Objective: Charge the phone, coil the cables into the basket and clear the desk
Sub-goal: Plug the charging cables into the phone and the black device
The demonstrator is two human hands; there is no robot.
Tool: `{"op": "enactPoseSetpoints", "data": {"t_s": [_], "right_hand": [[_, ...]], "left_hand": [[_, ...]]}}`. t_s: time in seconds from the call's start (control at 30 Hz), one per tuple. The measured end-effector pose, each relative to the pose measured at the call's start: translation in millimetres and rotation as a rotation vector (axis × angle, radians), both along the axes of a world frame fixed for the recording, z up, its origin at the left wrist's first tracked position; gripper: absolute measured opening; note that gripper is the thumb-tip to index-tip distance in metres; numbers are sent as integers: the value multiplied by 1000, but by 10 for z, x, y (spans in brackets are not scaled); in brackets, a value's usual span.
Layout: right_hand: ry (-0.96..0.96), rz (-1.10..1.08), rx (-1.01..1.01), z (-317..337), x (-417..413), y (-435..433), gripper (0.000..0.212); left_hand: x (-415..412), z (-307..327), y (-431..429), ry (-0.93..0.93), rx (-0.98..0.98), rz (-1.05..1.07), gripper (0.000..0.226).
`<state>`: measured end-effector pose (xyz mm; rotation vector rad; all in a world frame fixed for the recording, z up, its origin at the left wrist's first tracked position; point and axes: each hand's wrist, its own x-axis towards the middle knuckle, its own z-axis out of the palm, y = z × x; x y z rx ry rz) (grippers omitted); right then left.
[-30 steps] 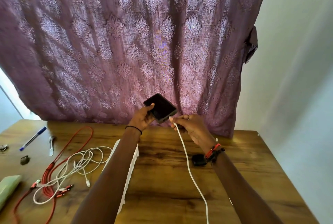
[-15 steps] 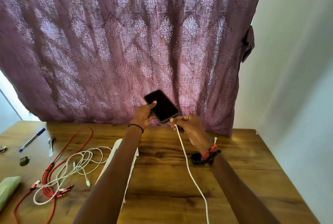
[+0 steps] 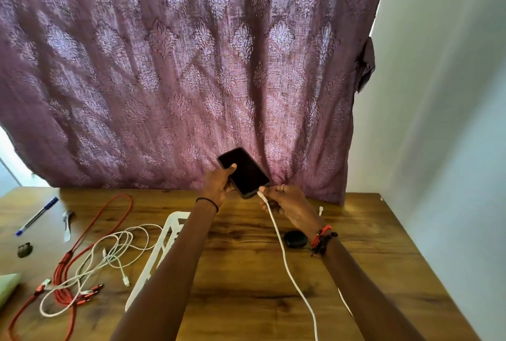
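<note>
A black phone (image 3: 244,172) with a dark screen is held above the far side of the wooden desk (image 3: 246,280). My left hand (image 3: 219,184) grips its left edge, thumb on the screen. My right hand (image 3: 287,202) pinches the plug of a white charging cable (image 3: 286,261) at the phone's lower end; whether the plug is seated I cannot tell. That cable trails down to the near edge. A tangle of white cable (image 3: 109,255) and a red cable (image 3: 68,266) lie on the left. A white basket (image 3: 164,244) is partly hidden under my left forearm.
A blue pen (image 3: 37,216), a small white item (image 3: 67,224) and a small dark object (image 3: 24,249) lie at far left. A pale green item (image 3: 6,287) sits at the left edge. A black round object (image 3: 295,239) rests by my right wrist. A purple curtain (image 3: 191,66) hangs behind.
Both hands have stayed together at the phone's lower end. The phone has tilted slightly and my left thumb now lies further onto the screen. The cables on the desk have not moved.
</note>
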<state>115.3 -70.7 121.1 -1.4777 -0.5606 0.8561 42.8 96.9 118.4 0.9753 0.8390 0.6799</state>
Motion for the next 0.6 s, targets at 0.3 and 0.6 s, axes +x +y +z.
{"op": "enactPoseSetpoints", "data": {"t_s": [0.3,0.6], "right_hand": [[-162,-233,-240,-556,489,-290,7],[-503,-418,-579,-1138,755,-720,23]], "left_hand": [[-53,-387,-172,186,117,-127,34],[-164,-1062,-476,436,177,-283,34]]}}
